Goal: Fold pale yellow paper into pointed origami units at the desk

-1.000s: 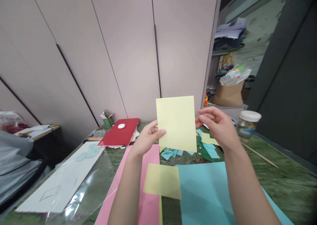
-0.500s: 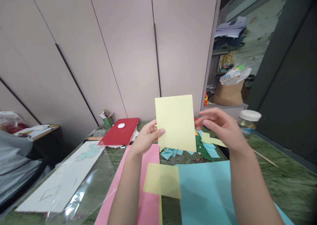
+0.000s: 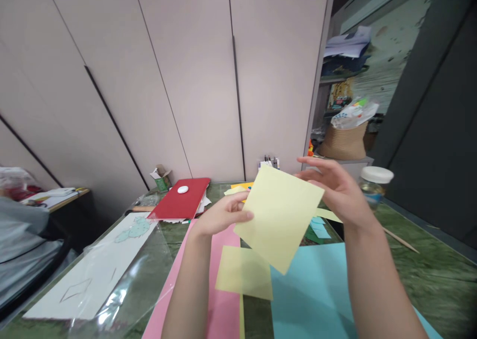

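My left hand (image 3: 225, 213) pinches the left edge of a pale yellow sheet (image 3: 279, 214), which is tilted in the air above the table. Beside the sheet's upper right corner is my right hand (image 3: 337, 187), its fingers apart, the fingertips partly behind the paper. Below lies another pale yellow piece (image 3: 244, 273), resting across the edge of a pink sheet (image 3: 225, 314) and reaching toward a light blue sheet (image 3: 313, 292). Small blue scraps (image 3: 319, 227) show behind the held sheet.
A red folder (image 3: 181, 202) with a white round object lies at the back left. Clear plastic covers part of a white drawing sheet (image 3: 93, 264). At right are a white-lidded jar (image 3: 374, 185) and a wooden stick (image 3: 400, 240). A person's grey clothing (image 3: 26, 244) shows far left.
The held yellow sheet has turned clockwise and dropped lower. My left hand has shifted slightly down, and my right fingers have come nearer to the sheet's corner.
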A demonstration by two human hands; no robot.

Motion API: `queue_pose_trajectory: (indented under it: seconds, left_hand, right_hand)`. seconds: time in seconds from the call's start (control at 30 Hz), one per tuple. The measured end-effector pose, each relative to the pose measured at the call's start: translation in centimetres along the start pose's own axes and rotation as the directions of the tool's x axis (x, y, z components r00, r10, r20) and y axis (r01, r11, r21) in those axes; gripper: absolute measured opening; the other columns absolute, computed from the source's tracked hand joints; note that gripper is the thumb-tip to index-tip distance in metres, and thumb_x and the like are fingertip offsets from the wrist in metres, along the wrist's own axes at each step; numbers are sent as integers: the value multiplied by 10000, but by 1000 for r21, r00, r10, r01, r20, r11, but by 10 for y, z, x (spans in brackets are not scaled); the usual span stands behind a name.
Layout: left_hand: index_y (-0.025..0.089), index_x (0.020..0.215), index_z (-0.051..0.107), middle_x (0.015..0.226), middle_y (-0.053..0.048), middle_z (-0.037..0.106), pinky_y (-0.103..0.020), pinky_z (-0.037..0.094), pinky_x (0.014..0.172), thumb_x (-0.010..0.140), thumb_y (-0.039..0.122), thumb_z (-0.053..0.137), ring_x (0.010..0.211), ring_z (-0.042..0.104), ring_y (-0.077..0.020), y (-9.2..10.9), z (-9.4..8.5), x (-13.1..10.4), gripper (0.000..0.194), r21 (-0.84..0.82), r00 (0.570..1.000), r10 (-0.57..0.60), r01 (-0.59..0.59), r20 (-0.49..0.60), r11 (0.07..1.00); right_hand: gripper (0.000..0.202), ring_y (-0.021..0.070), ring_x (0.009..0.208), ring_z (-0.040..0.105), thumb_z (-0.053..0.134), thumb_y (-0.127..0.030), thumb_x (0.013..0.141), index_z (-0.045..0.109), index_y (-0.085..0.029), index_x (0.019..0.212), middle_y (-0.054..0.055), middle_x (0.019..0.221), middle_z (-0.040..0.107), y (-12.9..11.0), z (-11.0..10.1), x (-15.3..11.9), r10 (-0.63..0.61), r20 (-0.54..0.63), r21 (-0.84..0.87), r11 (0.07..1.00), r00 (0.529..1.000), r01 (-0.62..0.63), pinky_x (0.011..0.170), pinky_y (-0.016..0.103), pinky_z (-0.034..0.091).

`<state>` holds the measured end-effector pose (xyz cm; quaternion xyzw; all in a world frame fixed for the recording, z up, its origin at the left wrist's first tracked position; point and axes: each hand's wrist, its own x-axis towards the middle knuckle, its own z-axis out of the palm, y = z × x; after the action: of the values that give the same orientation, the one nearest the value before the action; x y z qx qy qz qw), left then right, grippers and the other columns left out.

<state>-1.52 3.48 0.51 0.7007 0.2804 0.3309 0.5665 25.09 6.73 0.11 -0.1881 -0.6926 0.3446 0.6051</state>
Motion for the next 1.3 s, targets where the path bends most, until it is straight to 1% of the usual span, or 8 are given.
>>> queue_pose_trajectory:
  seconds: [0.2, 0.37, 0.47, 0.57, 0.63, 0.8, 1.07, 1.3]
  left_hand:
    - [177, 1145, 618, 856, -58, 685, -224, 432, 575, 823, 305, 590, 732, 622, -173, 2, -4, -3, 348, 232, 980, -133, 97, 147, 968]
    - [202, 907, 707, 644, 14, 589, -207, 317, 475, 785, 238, 597, 528, 464, -101, 5, -5, -6, 168, 468, 981, -50, -44, 187, 883]
    - [227, 925, 719, 543, 38, 492, -215, 258, 441, 780, 194, 588, 477, 378, -92, 5, -5, -9, 199, 552, 976, -3, -121, 218, 825]
    - [228, 1057, 689, 543, 29, 535, -198, 288, 433, 781, 230, 617, 473, 423, -94, 3, -9, -9, 285, 442, 992, -17, -40, 124, 896]
    - [203, 1116, 656, 636, -8, 637, -190, 374, 469, 781, 313, 638, 527, 534, -110, 1, -14, -7, 353, 194, 994, 23, -1, -110, 981]
    - [165, 1162, 571, 911, -96, 714, -261, 522, 674, 832, 529, 493, 763, 676, -164, 2, -20, 4, 497, -351, 741, 89, -416, -666, 839]
    - [188, 1170, 522, 1042, -83, 691, -391, 528, 845, 779, 332, 656, 882, 671, -202, 6, 23, 16, 438, -392, 855, 133, -362, -501, 846]
    - [177, 1170, 536, 753, -11, 723, -259, 546, 699, 710, 240, 738, 678, 693, -147, -1, 27, 22, 506, -117, 651, 208, -419, -730, 901]
  right_hand:
    - [251, 184, 972, 656, 597, -195, 849, 642, -335, 1052, 19, 1304, 534, 0, -3, -5, 10, 169, -18, 1000, 986, -7, 866, 348, 532]
    - [322, 213, 986, 631, 542, -374, 876, 588, -305, 1187, 54, 1079, 666, -7, 2, -4, 133, 377, -98, 990, 917, -103, 837, 351, 512]
    - [228, 201, 812, 627, 665, -402, 765, 696, -243, 925, 34, 866, 690, -15, 8, -3, 268, 427, -351, 929, 863, -115, 710, 309, 503]
    - [208, 150, 617, 564, 680, -384, 740, 653, -200, 647, -2, 641, 631, -17, 14, -2, 331, 341, -449, 879, 880, -157, 571, 260, 448]
    - [233, 136, 580, 550, 684, -383, 735, 623, -191, 619, -8, 608, 609, -13, 19, -1, 320, 176, -368, 899, 931, -239, 528, 244, 424]
    - [192, 135, 562, 571, 745, -353, 678, 631, -200, 700, -10, 630, 627, 7, 32, 6, 236, -398, 74, 971, 886, -225, 535, 255, 464]
    - [213, 135, 547, 571, 711, -340, 717, 550, -211, 664, -29, 593, 582, 16, 47, 8, 147, -607, 127, 988, 781, -87, 553, 263, 485]
    - [146, 143, 607, 576, 689, -338, 732, 612, -215, 752, -3, 672, 622, 14, 44, 6, 79, -515, -2, 996, 853, -93, 561, 259, 469]
